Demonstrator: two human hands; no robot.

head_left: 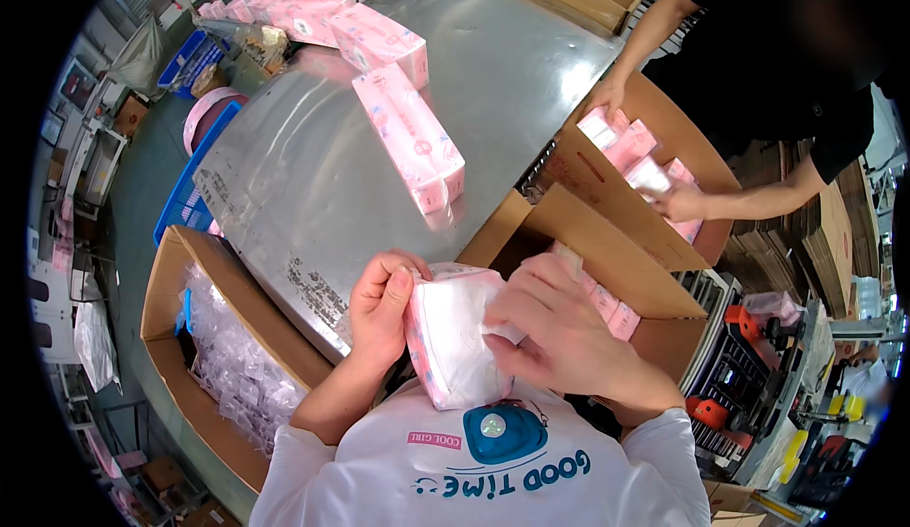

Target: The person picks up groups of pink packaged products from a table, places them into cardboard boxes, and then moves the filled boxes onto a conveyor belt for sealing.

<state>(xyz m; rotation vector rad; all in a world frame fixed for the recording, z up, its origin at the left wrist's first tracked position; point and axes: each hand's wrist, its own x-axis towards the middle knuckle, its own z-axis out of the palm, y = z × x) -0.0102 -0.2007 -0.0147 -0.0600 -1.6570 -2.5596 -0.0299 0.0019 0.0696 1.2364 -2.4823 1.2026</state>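
In front of my chest I hold a pink-and-white wrapped tissue pack (453, 337), its plain white side facing up toward me. My left hand (384, 304) is closed on the pack's left edge, thumb on top. At the right edge, my right hand (559, 328) presses bent fingers and thumb against the white face; its fingers are slightly blurred. Whether a small piece lies under them I cannot make out. Just beyond, a long pink pack (409, 138) lies on the metal table (493, 63), with a row of similar packs (379, 44) behind it.
To the left stands a carton (166, 314) of clear plastic pieces (251, 385). An open carton (668, 337) with pink packs sits close on my right. Beyond it, a co-worker's hands (682, 203) reach into another carton (716, 167). Flattened cardboard (820, 233) is stacked at right.
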